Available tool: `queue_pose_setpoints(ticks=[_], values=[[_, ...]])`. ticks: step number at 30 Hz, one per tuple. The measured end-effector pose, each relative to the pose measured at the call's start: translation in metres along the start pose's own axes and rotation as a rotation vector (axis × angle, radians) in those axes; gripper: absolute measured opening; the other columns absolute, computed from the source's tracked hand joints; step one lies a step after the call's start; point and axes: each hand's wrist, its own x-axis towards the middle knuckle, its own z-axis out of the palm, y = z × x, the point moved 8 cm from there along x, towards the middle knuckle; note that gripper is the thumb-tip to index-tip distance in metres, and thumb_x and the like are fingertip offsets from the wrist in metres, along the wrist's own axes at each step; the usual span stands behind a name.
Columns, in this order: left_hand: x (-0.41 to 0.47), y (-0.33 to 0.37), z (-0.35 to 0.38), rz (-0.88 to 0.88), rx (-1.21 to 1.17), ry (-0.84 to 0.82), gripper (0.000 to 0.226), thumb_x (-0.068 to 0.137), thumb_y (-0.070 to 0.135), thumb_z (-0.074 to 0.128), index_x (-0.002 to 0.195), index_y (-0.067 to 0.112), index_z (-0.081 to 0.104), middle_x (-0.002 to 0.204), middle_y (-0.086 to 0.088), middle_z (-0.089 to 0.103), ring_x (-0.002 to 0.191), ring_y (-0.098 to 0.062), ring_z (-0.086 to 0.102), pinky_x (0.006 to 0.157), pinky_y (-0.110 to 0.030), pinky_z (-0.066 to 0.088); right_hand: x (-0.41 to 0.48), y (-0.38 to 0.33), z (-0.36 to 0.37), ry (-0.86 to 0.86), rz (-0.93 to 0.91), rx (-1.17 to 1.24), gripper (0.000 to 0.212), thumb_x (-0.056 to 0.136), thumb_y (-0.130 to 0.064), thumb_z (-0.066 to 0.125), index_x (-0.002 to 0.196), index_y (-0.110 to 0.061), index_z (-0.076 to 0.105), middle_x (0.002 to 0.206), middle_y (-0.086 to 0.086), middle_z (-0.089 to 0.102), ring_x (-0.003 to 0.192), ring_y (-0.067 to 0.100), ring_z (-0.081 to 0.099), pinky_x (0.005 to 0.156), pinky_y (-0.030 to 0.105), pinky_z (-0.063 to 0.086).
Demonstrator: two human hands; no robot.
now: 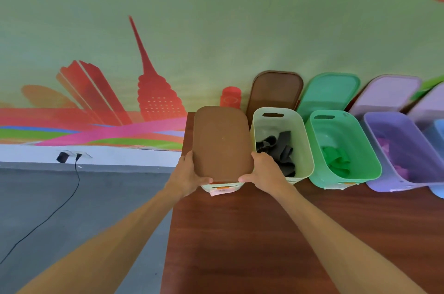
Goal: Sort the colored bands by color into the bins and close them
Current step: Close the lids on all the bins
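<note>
A brown lid (222, 141) lies on top of the leftmost pale bin (222, 188) at the table's left end. My left hand (192, 173) grips the lid's near left corner and my right hand (263, 172) grips its near right corner. To the right stands an open pale green bin (304, 149) with black bands (278, 152) inside. Then comes an open green bin (355, 173) holding green bands (336, 161), and an open purple bin (384, 180) with pink-purple bands (394, 156). A blue bin (438, 130) shows at the right edge.
A second brown lid (276, 89), a green lid (329, 91) and lilac lids (386, 94) lean against the wall behind the bins. The dark wood table (264, 245) ends just left of the covered bin. A black cable (60, 207) runs over the grey floor at the left.
</note>
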Motion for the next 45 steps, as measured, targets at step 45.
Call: queue_pose_setpoints(ticks=[45], values=[[0.009,0.113,-0.039,0.288,0.262,0.035,0.046,0.092,0.025,0.054,0.134,0.006,0.047,0.13,-0.013,0.054,0.123,-0.028,0.047,0.099,-0.034,0.04,-0.018,0.0,-0.134,0.038,-0.035,-0.244,0.02,0.09,-0.028,0.058,0.082,-0.01,0.053,0.075,0.0,0.051,0.085,0.025,0.052,0.059,0.023,0.04]])
